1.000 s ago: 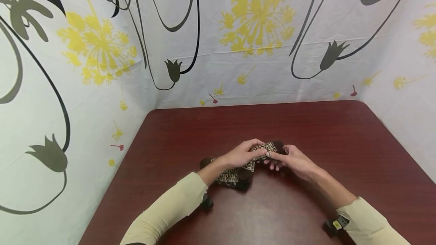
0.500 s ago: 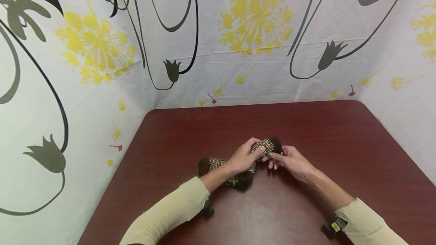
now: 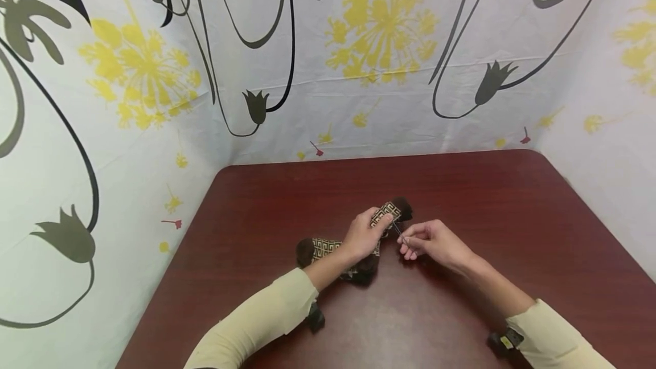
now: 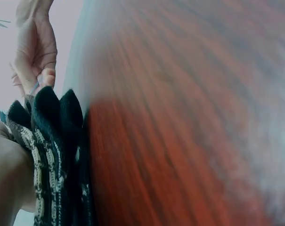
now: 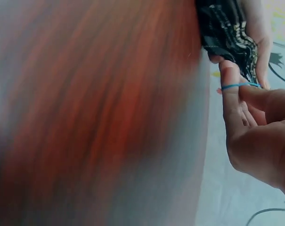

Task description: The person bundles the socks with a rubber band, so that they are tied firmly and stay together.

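Note:
A pair of dark brown socks with a cream Greek-key pattern lies bent on the table, the toes pointing left. My left hand grips the leg part, thumb on top, with the brown cuffs sticking out beyond it. Layered cuffs show close up in the left wrist view. My right hand pinches a thin elastic band, stretched between its fingers and the socks. In the right wrist view the band is blue and crosses the index finger. The left forearm hides part of the socks.
The glossy reddish-brown table has rounded far corners. A white cloth with flower prints hangs behind it and along both sides. Small dark cameras sit at both wrists, one at the right cuff.
My right hand has drawn back from the sock cuffs, and the band now shows stretched between. My left hand has tilted the cuffs farther up and shifted slightly left.

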Tool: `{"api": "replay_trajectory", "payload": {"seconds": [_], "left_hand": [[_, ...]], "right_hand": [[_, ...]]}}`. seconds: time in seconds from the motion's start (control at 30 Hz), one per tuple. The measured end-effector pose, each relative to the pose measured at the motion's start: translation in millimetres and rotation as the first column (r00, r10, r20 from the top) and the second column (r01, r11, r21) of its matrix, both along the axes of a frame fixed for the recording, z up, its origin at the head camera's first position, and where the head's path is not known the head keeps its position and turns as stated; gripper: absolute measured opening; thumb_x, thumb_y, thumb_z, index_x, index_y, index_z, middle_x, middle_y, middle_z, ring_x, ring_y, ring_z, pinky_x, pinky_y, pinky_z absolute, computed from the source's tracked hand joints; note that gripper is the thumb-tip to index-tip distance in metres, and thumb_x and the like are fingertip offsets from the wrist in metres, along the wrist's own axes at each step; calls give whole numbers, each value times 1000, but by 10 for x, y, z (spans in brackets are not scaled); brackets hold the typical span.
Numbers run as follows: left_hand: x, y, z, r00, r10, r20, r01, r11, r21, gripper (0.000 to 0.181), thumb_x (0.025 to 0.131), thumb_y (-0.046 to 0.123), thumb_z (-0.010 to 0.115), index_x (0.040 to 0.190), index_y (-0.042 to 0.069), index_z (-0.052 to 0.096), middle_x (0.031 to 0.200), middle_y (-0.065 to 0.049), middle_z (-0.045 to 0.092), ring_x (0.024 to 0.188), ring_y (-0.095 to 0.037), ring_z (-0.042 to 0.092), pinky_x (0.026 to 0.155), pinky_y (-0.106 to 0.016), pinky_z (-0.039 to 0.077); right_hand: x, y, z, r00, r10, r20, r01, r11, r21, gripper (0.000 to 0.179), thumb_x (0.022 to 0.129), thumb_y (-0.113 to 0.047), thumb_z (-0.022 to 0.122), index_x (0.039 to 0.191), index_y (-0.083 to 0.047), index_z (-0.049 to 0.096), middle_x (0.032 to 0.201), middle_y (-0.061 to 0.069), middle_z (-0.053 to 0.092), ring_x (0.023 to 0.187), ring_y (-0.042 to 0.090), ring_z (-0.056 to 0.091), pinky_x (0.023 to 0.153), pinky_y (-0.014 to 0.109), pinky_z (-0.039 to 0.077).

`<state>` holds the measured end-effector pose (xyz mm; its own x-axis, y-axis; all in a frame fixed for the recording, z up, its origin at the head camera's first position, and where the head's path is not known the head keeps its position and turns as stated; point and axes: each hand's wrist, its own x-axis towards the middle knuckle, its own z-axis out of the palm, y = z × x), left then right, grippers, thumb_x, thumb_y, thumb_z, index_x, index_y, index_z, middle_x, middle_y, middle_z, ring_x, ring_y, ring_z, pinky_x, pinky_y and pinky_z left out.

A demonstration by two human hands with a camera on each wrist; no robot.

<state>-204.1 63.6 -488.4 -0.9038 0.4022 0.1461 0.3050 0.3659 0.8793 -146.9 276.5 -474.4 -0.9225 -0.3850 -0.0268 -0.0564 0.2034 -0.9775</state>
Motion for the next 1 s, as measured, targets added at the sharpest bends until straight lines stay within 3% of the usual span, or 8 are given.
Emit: {"api": "replay_trajectory", "payload": {"seconds": [0.23, 0.3, 0.4, 0.5, 0.63, 0.8, 0.87, 1.0], "left_hand": [[-9, -3, -12, 1000, 2, 30, -1, 999, -36, 38, 109, 45, 59, 121, 10, 70, 92, 3, 68, 82, -9, 60, 80, -29, 51], [-8, -3, -10, 999, -1, 43, 4, 999, -52, 38, 108, 45, 59, 123, 12, 71, 95, 4, 69, 85, -9, 61, 83, -30, 51], [-2, 1, -3, 998, -18, 64, 23, 998, -66, 38, 108, 46, 59, 123, 13, 71, 100, 4, 71, 91, -11, 63, 87, -32, 52], [-4, 17, 4, 995, -42, 90, 47, 997, -60, 38, 109, 45, 59, 124, 12, 71, 104, 3, 72, 98, -11, 64, 91, -33, 52], [-20, 37, 9, 985, -76, 154, 76, 997, 6, 36, 109, 41, 61, 122, 9, 72, 103, 1, 73, 97, -10, 65, 90, -31, 52], [-61, 15, 17, 947, -145, 287, 116, 986, 118, 33, 109, 36, 63, 114, 5, 72, 95, 0, 72, 86, -9, 64, 81, -25, 53], [-85, -10, 19, 922, -182, 341, 136, 979, 153, 32, 109, 35, 63, 113, 5, 72, 93, 0, 72, 84, -9, 64, 77, -24, 53], [-123, -51, 18, 880, -244, 409, 167, 962, 214, 31, 109, 34, 62, 113, 4, 71, 94, 0, 72, 83, -10, 64, 74, -23, 53]], "right_hand": [[-15, 29, 39, 981, 145, -128, -123, 978, 166, 8, 96, 4, 75, 100, 5, 81, 90, 13, 80, 77, 26, 76, 71, 38, 64], [-34, 35, 39, 961, 191, -202, -148, 966, 210, 7, 93, 0, 79, 99, -1, 84, 89, 6, 80, 78, 21, 77, 71, 32, 63], [-68, 17, 18, 898, 255, -358, -186, 959, 215, 10, 90, -2, 83, 100, -2, 85, 92, 4, 81, 84, 14, 77, 73, 24, 60], [-97, -39, -11, 816, 278, -506, -230, 960, 158, 16, 87, 4, 83, 103, 1, 84, 103, 11, 81, 96, 16, 78, 78, 22, 60], [-113, -111, -32, 676, 267, -687, -219, 963, 159, 29, 84, 13, 81, 110, 0, 83, 112, 13, 79, 105, 23, 77, 85, 22, 59], [-111, -148, -41, 403, 289, -868, -78, 956, 282, 21, 98, -2, 75, 118, -4, 81, 117, 7, 79, 106, 25, 77, 97, 23, 54], [-107, -160, -49, 319, 303, -898, -40, 951, 307, 23, 105, -15, 69, 121, -4, 80, 121, 7, 78, 107, 27, 77, 100, 25, 53], [-90, -171, -57, 238, 307, -921, 14, 947, 320, 34, 107, -29, 66, 126, -3, 77, 127, 11, 75, 111, 30, 75, 103, 27, 52]]}}
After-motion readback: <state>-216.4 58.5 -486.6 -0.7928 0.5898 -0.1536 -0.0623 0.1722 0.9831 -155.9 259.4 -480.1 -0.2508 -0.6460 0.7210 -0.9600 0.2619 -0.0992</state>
